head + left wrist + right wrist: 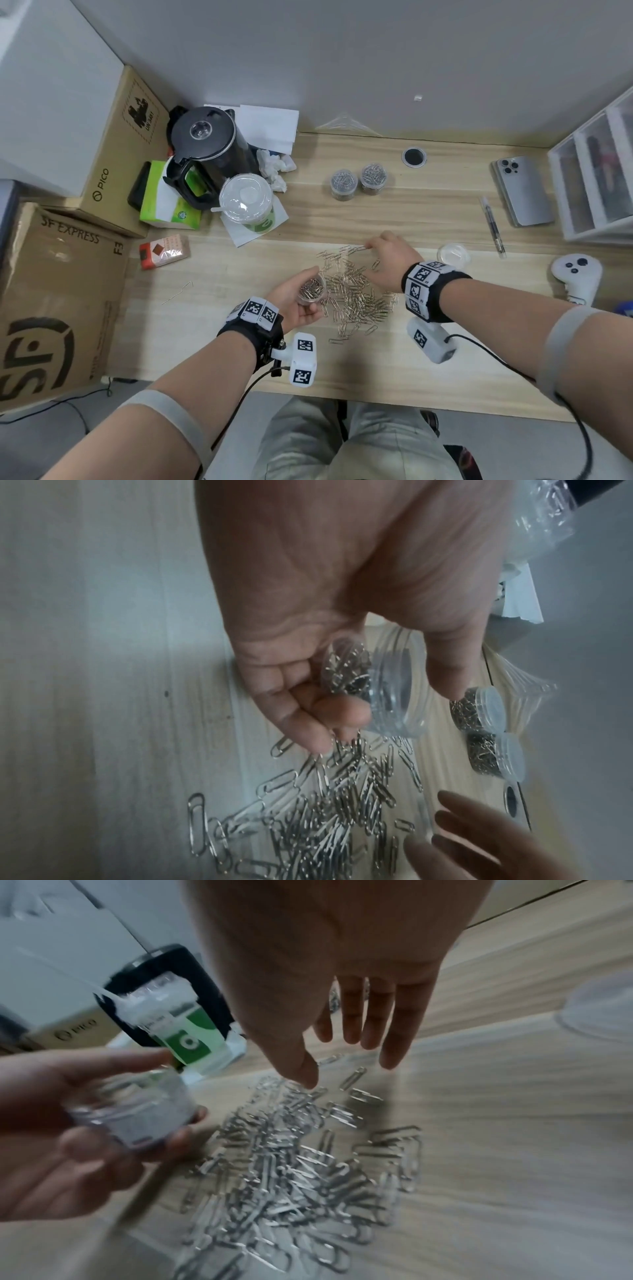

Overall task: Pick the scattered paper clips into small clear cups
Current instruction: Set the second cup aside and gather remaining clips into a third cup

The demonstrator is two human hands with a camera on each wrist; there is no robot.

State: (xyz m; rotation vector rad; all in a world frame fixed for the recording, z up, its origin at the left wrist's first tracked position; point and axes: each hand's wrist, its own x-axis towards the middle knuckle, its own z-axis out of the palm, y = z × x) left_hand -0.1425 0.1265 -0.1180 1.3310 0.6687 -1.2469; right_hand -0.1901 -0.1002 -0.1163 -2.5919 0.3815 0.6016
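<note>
A heap of silver paper clips [356, 291] [325, 813] [301, 1164] lies on the wooden table [394, 363]. My left hand [296, 301] [342, 615] grips a small clear cup [311, 290] [387, 685] [137, 1115] partly filled with clips, held at the heap's left edge. My right hand [387, 260] [342, 1031] hovers over the far side of the heap with fingers straight and spread, thumb tip near the clips, holding nothing. Two full clear cups [358, 181] [483, 731] stand farther back.
A loose cup lid [452, 255] lies right of my right hand. A pen [493, 226], a phone [522, 190] and a white controller [577, 277] are at right. A lidded drink cup [248, 202], kettle [205, 150] and boxes crowd the left.
</note>
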